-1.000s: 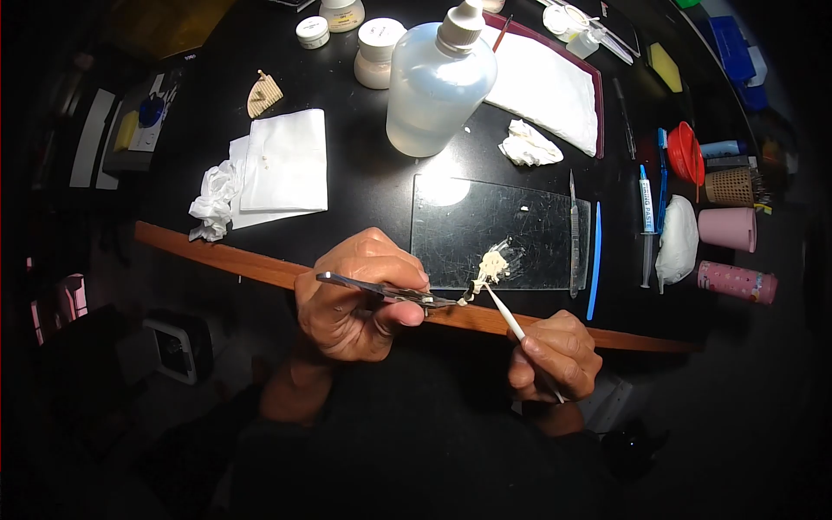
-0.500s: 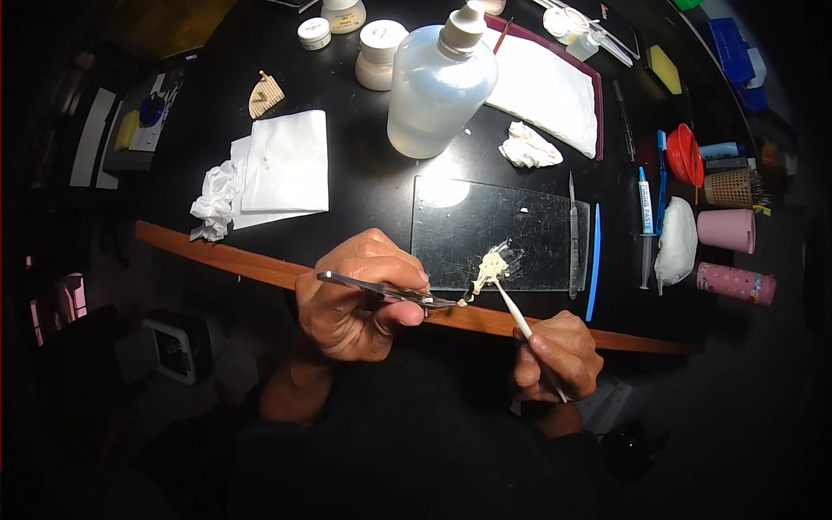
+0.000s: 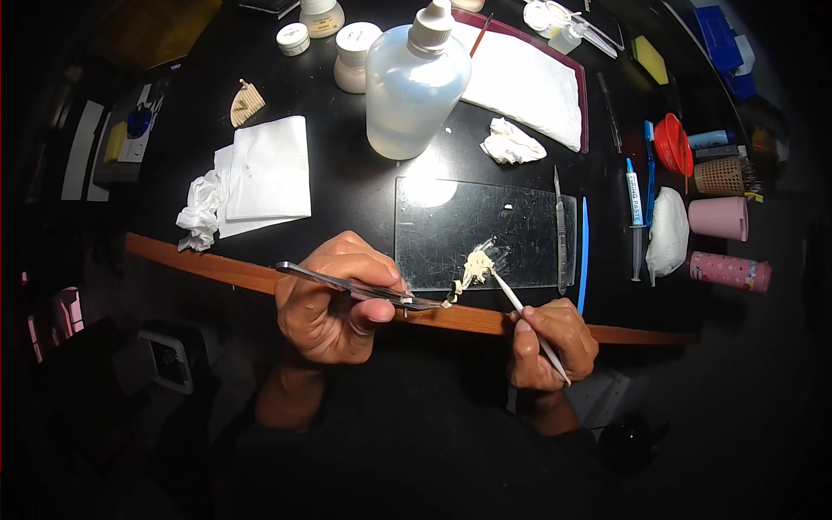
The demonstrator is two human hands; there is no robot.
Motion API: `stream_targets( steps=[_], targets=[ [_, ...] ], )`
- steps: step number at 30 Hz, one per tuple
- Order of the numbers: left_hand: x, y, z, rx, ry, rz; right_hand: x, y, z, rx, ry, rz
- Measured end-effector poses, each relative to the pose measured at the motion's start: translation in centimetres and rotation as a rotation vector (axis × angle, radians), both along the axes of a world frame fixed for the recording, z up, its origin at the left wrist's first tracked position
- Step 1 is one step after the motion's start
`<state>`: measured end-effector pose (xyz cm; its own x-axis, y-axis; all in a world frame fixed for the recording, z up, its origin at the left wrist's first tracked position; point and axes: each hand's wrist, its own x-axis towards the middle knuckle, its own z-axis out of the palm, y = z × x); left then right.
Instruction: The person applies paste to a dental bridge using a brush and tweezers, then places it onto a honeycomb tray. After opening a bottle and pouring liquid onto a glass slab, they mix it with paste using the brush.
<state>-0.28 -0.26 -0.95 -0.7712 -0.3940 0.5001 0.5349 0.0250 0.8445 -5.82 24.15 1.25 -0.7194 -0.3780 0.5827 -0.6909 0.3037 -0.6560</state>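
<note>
My right hand (image 3: 559, 347) pinches a white stick (image 3: 507, 291) between thumb and fingers, tilted up and away from me. My left hand (image 3: 334, 303) grips the tweezers (image 3: 299, 271) along their length, thumb below and fingers above, their points turned to the right. A small pale piece (image 3: 446, 304) sits at those points, above the wooden edge (image 3: 204, 267). Just beyond it is a curved dark-and-cream bit (image 3: 455, 291); I can't tell how the two are joined.

The paste (image 3: 477, 266) lies in a heap on the near part of the glass slab (image 3: 433, 243). A second ago my stick's tip was below the heap, close to the curved bit; half a second ago it was at the near border, and now it is at the heap's right side. My left hand has kept its grip, while everything sits a little further left in my view.

The scalpel (image 3: 561, 243) lies along the slab's right margin, with a blue stick (image 3: 583, 251) just beside it. Farther off to the left are the folded napkins (image 3: 273, 169). Beyond the slab the big bottle (image 3: 407, 95) stands upright, a lidded jar (image 3: 353, 65) just left of it.
</note>
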Motion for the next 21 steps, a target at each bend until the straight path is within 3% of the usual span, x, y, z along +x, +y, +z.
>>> stream_targets(
  steps=[9, 21],
  targets=[
    [-0.20, 0.23, 0.23, 0.021, -0.006, 0.003, -0.02, -0.06, -0.10, -0.069, -0.004, 0.022],
    [-0.17, -0.43, -0.16, -0.108, 0.012, -0.027, -0.65, -0.36, -0.16, -0.170, 0.050, 0.234]
  ],
)
